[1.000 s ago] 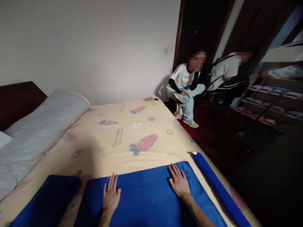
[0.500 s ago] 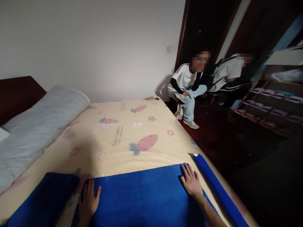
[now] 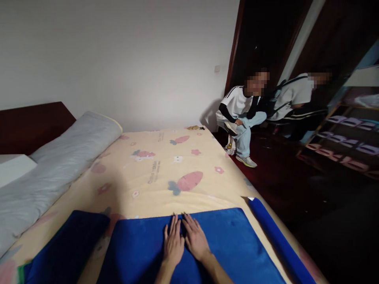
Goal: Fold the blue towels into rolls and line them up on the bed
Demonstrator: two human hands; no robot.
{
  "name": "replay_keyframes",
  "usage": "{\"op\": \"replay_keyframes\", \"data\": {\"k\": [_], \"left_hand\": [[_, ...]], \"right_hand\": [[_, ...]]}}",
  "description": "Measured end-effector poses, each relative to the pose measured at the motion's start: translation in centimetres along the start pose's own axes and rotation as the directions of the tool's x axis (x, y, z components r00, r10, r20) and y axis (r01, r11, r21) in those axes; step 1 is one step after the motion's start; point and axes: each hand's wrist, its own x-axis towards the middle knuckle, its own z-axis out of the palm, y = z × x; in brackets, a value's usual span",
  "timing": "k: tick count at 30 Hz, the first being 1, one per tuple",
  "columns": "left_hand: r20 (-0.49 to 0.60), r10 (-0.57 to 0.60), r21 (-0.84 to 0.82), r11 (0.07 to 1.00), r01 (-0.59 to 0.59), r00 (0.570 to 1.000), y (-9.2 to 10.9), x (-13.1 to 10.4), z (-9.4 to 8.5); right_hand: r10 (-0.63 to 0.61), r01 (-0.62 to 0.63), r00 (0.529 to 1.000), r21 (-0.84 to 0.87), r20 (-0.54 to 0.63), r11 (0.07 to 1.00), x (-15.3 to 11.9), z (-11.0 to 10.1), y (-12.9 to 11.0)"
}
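A blue cloth [image 3: 233,240] lies spread on the bed, its far edge running nearly straight across. My left hand [image 3: 174,241] rests palm down on its middle, fingers stretched toward the far edge. Right beside it, my right hand [image 3: 195,238] is also flat on the cloth, fingers extended. The two hands almost touch, and neither holds anything. To the left lies a darker blue folded cloth [image 3: 68,244] with a green edge. A long, narrow blue roll or folded strip [image 3: 278,236] lies along the bed's right edge.
The bed [image 3: 160,157] has a carrot-patterned sheet. A long grey pillow [image 3: 74,154] lies at the left. Beyond the bed's far right corner sit a person in a white shirt [image 3: 235,98] and another person [image 3: 297,94]. A slipper rack [image 3: 343,134] stands at the right.
My hands have come together from the cloth's left and right far corners to its middle. The view has shifted slightly, so the bed and people appear lower and farther right.
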Motion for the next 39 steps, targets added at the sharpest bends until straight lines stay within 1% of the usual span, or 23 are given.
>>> {"op": "replay_keyframes", "data": {"k": [1,3,6,8,11,14,16,17,19,21,24,27,30,31,33,35,37,39], "left_hand": [[0.026,0.016,-0.023,1.0,-0.016,1.0,0.5,0.1,0.7],[0.058,0.039,-0.053,0.998,-0.036,0.998,0.7,0.2,1.7],[0.069,0.051,-0.063,0.997,-0.046,0.996,0.0,0.0,2.0],[0.078,0.045,-0.067,0.997,-0.04,0.996,-0.1,-0.1,1.8],[0.088,0.029,-0.079,0.997,-0.022,0.996,0.2,-0.1,1.2],[0.091,0.026,-0.083,0.996,-0.019,0.995,0.3,0.1,0.3],[0.095,0.022,-0.062,0.998,-0.016,0.995,-0.5,0.0,-0.5],[0.096,0.014,-0.047,0.999,-0.01,0.995,-1.3,-0.2,-1.0],[0.095,-0.025,-0.011,1.0,0.026,0.995,-3.5,-0.6,-2.0],[0.083,-0.091,0.028,0.996,0.089,0.992,-6.4,-1.2,-2.9],[0.061,-0.186,0.098,0.979,0.179,0.981,-11.3,-2.4,-3.7],[0.017,-0.273,0.175,0.948,0.266,0.962,-16.0,-3.6,-3.7],[-0.066,-0.372,0.22,0.899,0.377,0.926,-19.5,-4.6,-3.1],[-0.099,-0.405,0.225,0.881,0.417,0.909,-20.2,-4.9,-2.9],[-0.158,-0.446,0.223,0.853,0.472,0.881,-21.1,-5.2,-2.6],[-0.191,-0.452,0.22,0.845,0.487,0.871,-21.3,-5.4,-2.5],[-0.181,-0.451,0.217,0.849,0.482,0.874,-21.3,-5.3,-2.7],[-0.147,-0.468,0.21,0.846,0.49,0.871,-21.2,-5.0,-3.2]], "right_hand": [[-0.002,0.001,1.0,0.023,0.021,1.0,0.3,0.6,-0.7],[0.003,-0.004,0.999,0.034,0.035,0.999,0.4,1.6,-1.0],[-0.001,0.0,1.0,0.002,0.023,1.0,0.0,2.4,-0.3],[0.021,-0.02,0.999,-0.02,0.026,1.0,-0.1,2.7,0.0],[0.066,-0.065,0.997,-0.038,0.029,0.997,0.0,2.6,-0.1],[0.114,-0.112,0.993,-0.062,0.024,0.992,-0.1,1.7,0.2],[0.137,-0.135,0.99,-0.078,0.027,0.988,-0.6,0.7,1.3],[0.149,-0.146,0.988,-0.086,0.028,0.986,-1.0,0.1,2.1],[0.179,-0.175,0.984,-0.11,0.022,0.978,-2.2,-1.2,4.4],[0.225,-0.223,0.974,-0.147,-0.007,0.964,-3.7,-2.4,7.3],[0.297,-0.305,0.952,-0.209,-0.068,0.929,-6.1,-3.8,12.0],[0.35,-0.373,0.928,-0.256,-0.132,0.892,-8.0,-4.4,16.1],[0.371,-0.415,0.907,-0.278,-0.198,0.866,-9.1,-4.3,18.6],[0.37,-0.42,0.904,-0.282,-0.214,0.862,-9.3,-4.1,19.1],[0.364,-0.42,0.903,-0.289,-0.229,0.86,-9.6,-3.9,19.6],[0.357,-0.414,0.906,-0.298,-0.228,0.86,-9.6,-3.7,19.6],[0.357,-0.414,0.907,-0.312,-0.225,0.855,-9.6,-3.5,19.5],[0.358,-0.418,0.905,-0.327,-0.231,0.847,-9.6,-3.4,19.6]]}}
